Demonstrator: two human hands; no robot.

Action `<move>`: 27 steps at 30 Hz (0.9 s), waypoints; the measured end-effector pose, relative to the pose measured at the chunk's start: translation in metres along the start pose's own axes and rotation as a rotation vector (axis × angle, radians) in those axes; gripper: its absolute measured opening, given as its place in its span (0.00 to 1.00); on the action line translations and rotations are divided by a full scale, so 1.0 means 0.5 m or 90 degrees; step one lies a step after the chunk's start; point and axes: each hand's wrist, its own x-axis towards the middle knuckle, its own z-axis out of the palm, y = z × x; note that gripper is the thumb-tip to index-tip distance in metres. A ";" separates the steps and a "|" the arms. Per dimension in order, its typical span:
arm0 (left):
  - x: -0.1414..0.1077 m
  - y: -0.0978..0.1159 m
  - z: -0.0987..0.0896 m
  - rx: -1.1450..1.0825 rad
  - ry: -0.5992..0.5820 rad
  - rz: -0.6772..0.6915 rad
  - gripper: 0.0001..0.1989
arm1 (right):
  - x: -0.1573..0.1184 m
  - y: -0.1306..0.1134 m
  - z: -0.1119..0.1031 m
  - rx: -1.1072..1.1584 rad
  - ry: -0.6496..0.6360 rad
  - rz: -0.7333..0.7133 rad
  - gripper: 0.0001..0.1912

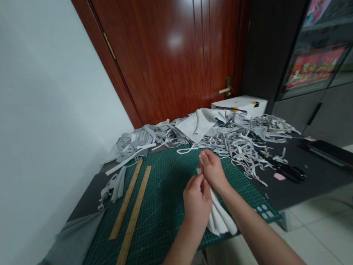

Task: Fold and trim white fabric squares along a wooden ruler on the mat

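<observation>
Both my hands are close together above the green cutting mat (169, 191). My left hand (196, 196) is closed, its thumb and fingers pinching the upper part of a folded white cloth (216, 217). Just beyond it, my right hand (212, 168) grips the same cloth near its top end, fingers curled. Below the hands the cloth hangs in long loose folds towards the mat's near edge. My fingers hide most of the gripped end. To the left, two wooden rulers (134, 214) lie side by side on the mat.
A heap of grey and white fabric strips (235, 135) covers the table's back. Black-handled scissors (288, 172) and a pink piece (279, 176) lie at right, with a dark flat device (342, 153) farther over. Grey cloth (69, 249) drapes at left. A white box (245, 104) stands behind.
</observation>
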 end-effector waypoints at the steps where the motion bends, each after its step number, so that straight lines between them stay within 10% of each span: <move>1: 0.001 0.000 0.000 -0.010 -0.014 -0.020 0.10 | -0.002 0.002 -0.001 -0.005 0.013 -0.009 0.14; 10: -0.001 -0.010 -0.042 -0.355 -0.140 -0.269 0.06 | -0.008 -0.006 -0.011 -0.150 0.081 -0.073 0.16; 18: -0.014 -0.002 -0.052 -0.352 -0.300 -0.240 0.08 | -0.014 -0.018 -0.005 -0.255 0.129 -0.108 0.16; 27: -0.045 -0.026 -0.027 -0.368 -0.310 -0.225 0.20 | -0.016 -0.028 0.004 -0.054 0.112 -0.063 0.17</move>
